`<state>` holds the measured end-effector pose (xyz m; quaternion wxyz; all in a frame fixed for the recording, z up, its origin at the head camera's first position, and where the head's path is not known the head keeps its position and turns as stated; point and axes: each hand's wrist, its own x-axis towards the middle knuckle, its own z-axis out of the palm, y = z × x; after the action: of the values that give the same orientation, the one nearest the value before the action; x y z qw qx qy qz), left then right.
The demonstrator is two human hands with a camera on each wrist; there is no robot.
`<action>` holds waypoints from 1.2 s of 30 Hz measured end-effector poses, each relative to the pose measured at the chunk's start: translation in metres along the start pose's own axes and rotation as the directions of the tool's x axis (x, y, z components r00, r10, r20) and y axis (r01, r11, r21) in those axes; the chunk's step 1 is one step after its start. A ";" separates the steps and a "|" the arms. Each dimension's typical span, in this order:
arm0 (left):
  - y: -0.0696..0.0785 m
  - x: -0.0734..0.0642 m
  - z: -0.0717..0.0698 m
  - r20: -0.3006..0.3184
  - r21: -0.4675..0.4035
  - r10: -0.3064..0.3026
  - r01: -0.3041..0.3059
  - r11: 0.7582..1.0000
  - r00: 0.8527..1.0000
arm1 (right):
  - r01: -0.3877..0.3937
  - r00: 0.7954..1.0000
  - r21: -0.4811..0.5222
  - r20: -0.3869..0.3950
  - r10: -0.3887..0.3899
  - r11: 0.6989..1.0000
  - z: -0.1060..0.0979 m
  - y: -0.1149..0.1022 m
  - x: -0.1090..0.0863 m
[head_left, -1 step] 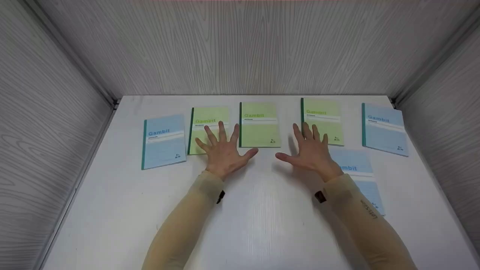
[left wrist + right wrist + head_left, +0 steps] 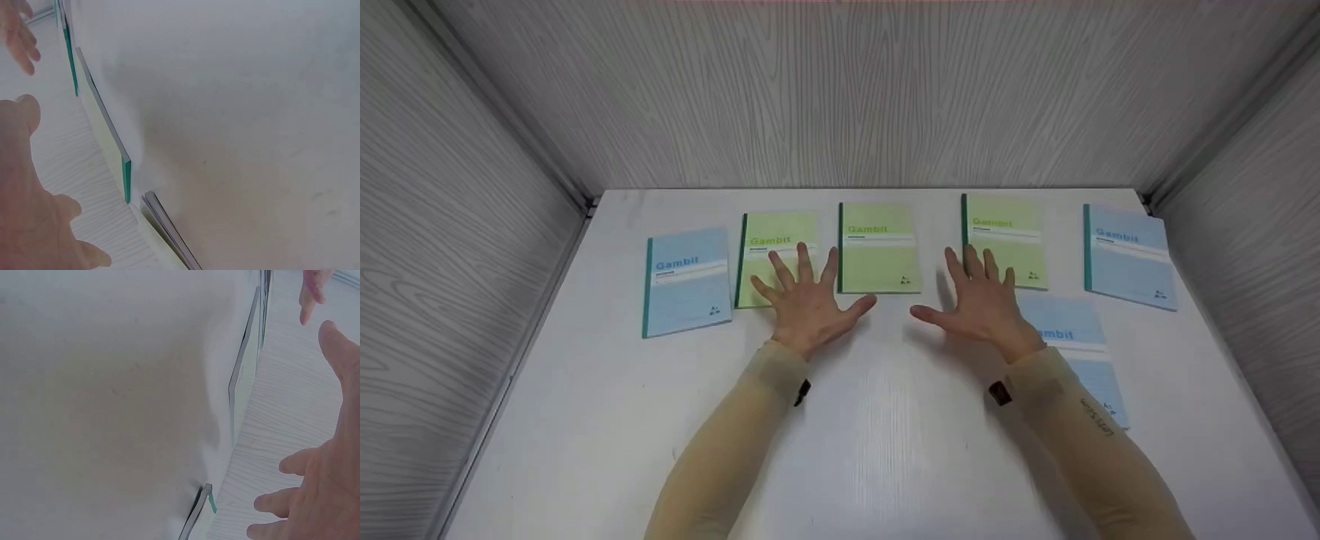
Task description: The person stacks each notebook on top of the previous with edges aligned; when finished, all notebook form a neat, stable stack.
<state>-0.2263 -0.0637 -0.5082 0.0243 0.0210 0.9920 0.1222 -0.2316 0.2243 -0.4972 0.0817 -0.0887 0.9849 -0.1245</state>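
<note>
In the head view both hands hover over the table with fingers spread and hold nothing. My left hand overlaps the lower right of a green notebook, and its thumb points toward the middle green notebook. The fingertips of my right hand cover the lower left of a third green notebook. Beneath the right wrist lies a blue notebook, partly hidden by the forearm. Both wrist views show a gap between the left palm or the right palm and the tabletop.
One blue notebook lies at the far left, slightly turned. Another blue notebook lies at the far right, also turned. Grey wood-grain panels enclose the white table at the back and both sides.
</note>
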 end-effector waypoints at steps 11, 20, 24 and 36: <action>0.013 -0.004 -0.002 0.007 0.027 0.006 -0.007 1.000 1.000 | 0.049 0.999 0.026 0.006 -0.049 0.998 -0.005 0.008 -0.008; 0.033 -0.014 -0.001 -0.032 0.038 0.057 -0.056 0.998 0.998 | 0.064 0.997 0.069 0.028 -0.066 0.996 -0.020 0.025 -0.022; 0.043 -0.020 0.002 -0.055 -0.010 0.079 -0.080 0.997 0.995 | 0.046 0.998 0.093 0.037 -0.050 0.995 -0.027 0.034 -0.030; 0.086 -0.033 0.010 0.012 -0.233 0.099 -0.094 0.968 0.995 | -0.005 0.998 0.125 0.067 -0.003 0.992 -0.040 0.073 -0.051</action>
<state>-0.1899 0.0210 -0.4958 0.0324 0.0677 0.9684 0.2379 -0.2011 0.3128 -0.4710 0.1200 -0.0871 0.9719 -0.1828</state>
